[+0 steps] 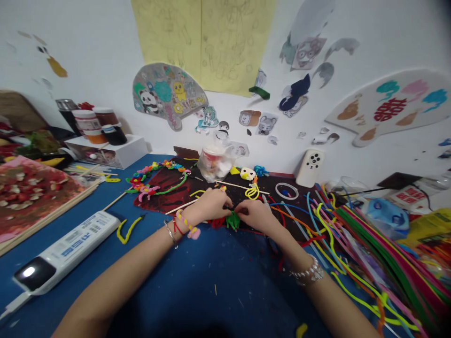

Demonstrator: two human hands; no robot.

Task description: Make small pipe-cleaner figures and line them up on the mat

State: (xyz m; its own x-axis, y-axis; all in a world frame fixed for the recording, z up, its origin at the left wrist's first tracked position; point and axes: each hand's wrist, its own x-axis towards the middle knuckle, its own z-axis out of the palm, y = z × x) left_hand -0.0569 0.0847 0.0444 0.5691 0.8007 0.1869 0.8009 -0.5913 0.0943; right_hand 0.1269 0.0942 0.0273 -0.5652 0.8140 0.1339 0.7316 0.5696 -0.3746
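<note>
My left hand (214, 204) and my right hand (256, 214) meet over the middle of the table, fingertips pinched close together. Between them is a small green fuzzy piece (232, 220), seemingly made of pipe cleaner; both hands appear to grip its upper part, though the exact contact is hidden. Beside it, under my left hand, lies a red fuzzy piece (217, 223). A yellow pipe-cleaner loop (252, 191) and a thin wooden stick (239, 186) lie just beyond the hands.
Many coloured pipe cleaners (373, 244) spread over the right side. A flower-decorated ring (158, 176) lies back left, a white rectangular device (66, 253) at front left. A plastic-wrapped cup (213, 162) and a phone (310, 168) stand by the wall.
</note>
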